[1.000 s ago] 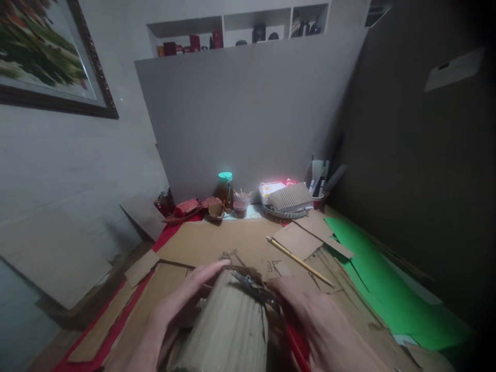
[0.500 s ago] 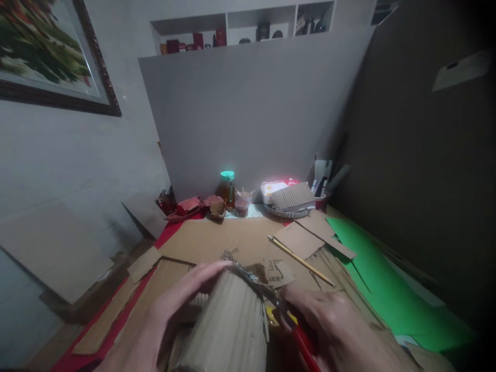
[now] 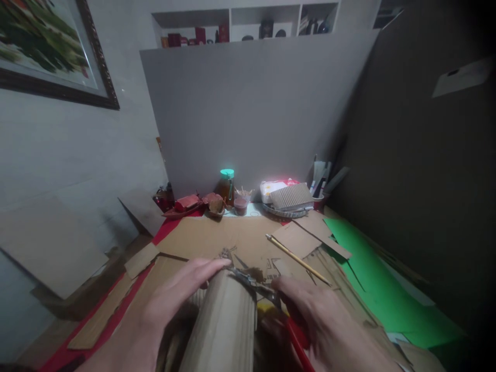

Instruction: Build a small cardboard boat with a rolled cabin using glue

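A ribbed cardboard roll points away from me at the bottom middle, its far end ragged. My left hand is wrapped along its left side, fingertips at the far rim. In my right hand is a pair of scissors with red handles. Their blades reach left across the far end of the roll, and one dark tip shows apart beyond the rim. Torn cardboard scraps cling near the blades. The roll hides part of my left fingers.
A pencil-like stick lies on flat cardboard beyond the roll. Green sheet covers the right side. At the back stand a bottle with a teal cap, a small cup, a loaded tray and red pieces.
The scissor blades now look more spread at the roll's far rim. My right hand has shifted slightly left, and the roll appears turned a little. My left hand keeps its hold.
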Available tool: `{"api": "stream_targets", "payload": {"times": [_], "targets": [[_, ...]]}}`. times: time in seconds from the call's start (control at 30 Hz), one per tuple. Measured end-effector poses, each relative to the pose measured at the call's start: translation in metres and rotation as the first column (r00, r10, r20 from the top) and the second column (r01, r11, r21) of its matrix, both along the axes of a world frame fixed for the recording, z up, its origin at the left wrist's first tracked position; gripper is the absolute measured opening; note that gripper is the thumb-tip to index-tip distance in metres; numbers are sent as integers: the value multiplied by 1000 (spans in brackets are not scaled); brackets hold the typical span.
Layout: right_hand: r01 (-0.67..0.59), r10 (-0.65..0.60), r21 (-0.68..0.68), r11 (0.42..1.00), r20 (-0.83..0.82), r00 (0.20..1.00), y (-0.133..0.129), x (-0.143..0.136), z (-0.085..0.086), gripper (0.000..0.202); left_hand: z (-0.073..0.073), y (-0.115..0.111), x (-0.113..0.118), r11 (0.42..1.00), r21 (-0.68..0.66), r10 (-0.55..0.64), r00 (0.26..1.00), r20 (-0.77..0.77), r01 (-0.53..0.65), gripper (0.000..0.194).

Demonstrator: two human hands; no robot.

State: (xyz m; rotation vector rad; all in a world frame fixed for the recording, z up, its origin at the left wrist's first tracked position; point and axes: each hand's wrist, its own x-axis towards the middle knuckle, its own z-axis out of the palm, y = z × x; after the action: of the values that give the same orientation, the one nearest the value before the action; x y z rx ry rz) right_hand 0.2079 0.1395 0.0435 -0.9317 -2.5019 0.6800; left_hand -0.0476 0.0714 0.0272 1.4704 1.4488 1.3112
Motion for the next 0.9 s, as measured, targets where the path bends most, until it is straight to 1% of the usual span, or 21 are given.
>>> {"api": "stream_targets", "payload": {"times": [0.07, 0.17, 0.23, 0.3, 0.4, 0.47, 0.53, 0.57, 0.6, 0.67, 0.73, 0.77, 0.83, 0.9], "targets": [[-12, 11, -41, 999, -26, 1000, -2, 2, -1, 10, 1, 2, -2, 1000, -12, -16, 999, -40, 16, 27], [-74, 69, -119, 990, -47, 997, -4, 3, -1, 18, 8, 4, -5, 999, -13, -32, 993, -114, 31, 28], [-74, 69, -119, 990, -47, 996, -3, 4, 0, 17, 13, 3, -5, 999, 3, -46, 983, -177, 48, 27], [-36, 35, -50, 998, -6, 999, -3, 4, -1, 15, 18, -1, -5, 997, 22, -66, 970, -236, 73, 31], [0, -7, 113, 994, 68, 998, -3, 5, -4, 12, 22, -11, -5, 993, 45, -94, 948, -305, 112, 45], [-13, -5, 208, 978, 82, 997, -3, 6, -6, 11, 24, -19, -7, 991, 48, -102, 933, -345, 127, 65], [-20, -4, 272, 962, 88, 996, -2, 7, -7, 10, 28, -27, -10, 988, 13, -132, 904, -407, 151, 90], [-26, -1, 285, 958, 94, 996, -1, 8, -6, 10, 30, -29, -11, 986, -9, -155, 885, -440, 169, 96], [-27, -2, 292, 956, 98, 995, 1, 9, -6, 9, 34, -30, -12, 976, -48, -208, 842, -498, 213, 97], [-37, 5, 312, 949, 105, 994, 4, 10, -6, 11, 41, -30, -11, 958, -33, -255, 798, -546, 284, 82], [-31, -3, 335, 942, 101, 995, 7, 10, -5, 10, 49, -26, -10, 949, -5, -264, 786, -559, 315, 76], [-29, -4, 344, 939, 95, 996, 9, 11, -5, 10, 52, -25, -9, 942, -19, -288, 779, -557, 335, 75], [-32, 6, 347, 937, 75, 997, 11, 11, -5, 10, 57, -23, -7, 932, -46, -322, 767, -555, 358, 75], [-34, 21, 338, 940, 41, 999, 11, 11, -4, 16, 58, -25, -6, 931, -44, -320, 755, -572, 361, 80]]}}
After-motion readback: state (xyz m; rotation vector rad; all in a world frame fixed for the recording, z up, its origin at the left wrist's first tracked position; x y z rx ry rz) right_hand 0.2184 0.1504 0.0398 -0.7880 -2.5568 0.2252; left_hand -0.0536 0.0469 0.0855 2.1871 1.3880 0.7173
